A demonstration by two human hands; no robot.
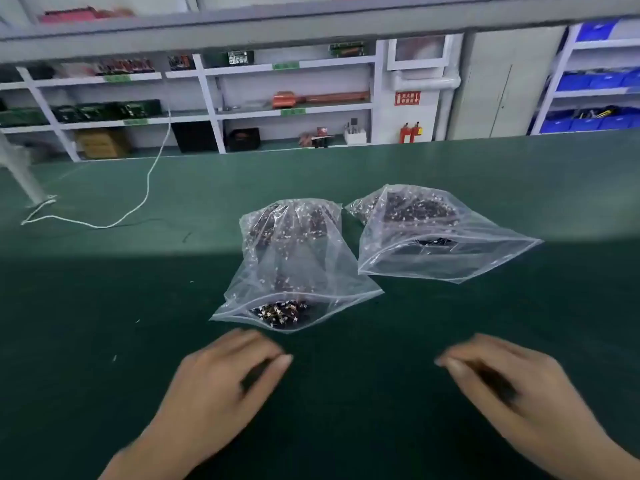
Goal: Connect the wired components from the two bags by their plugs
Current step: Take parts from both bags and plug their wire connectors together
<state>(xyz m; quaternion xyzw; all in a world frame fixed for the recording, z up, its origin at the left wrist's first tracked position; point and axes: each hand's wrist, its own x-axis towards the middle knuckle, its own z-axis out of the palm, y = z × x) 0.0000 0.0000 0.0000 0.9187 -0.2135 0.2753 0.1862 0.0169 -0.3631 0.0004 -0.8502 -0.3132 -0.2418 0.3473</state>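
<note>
Two bare hands hover low over the green table (104,306), near its front edge and well apart from each other. The left hand (221,379) is blurred; its fingers look loosely curved with the thumb reaching toward the right, and it holds nothing. The right hand (502,386) is blurred too, its fingers relaxed and pointing left, also holding nothing. Neither hand touches a bag.

Two clear plastic zip bags lie on the table beyond the hands. The nearer bag (294,265) sits just past the left hand's fingertips. Its long axis runs away from the person, with its open mouth toward the hands. Many small dark wired components (280,313) with pale plugs crowd the mouth, too many and too small to count. The farther bag (426,233) lies just beside it to the right, almost touching at the far corners. Its mouth faces the person and slightly right, and a dark mass of small parts fills its far end.

One white cord (145,188) snakes across the table's far left, ending near a grey post (20,174). Behind the table stand white shelves (207,98) with boxes and circuit boards, blue bins (588,123) at the right, and two red extinguishers (410,132) under a red sign (407,98) whose writing is too small to read.
</note>
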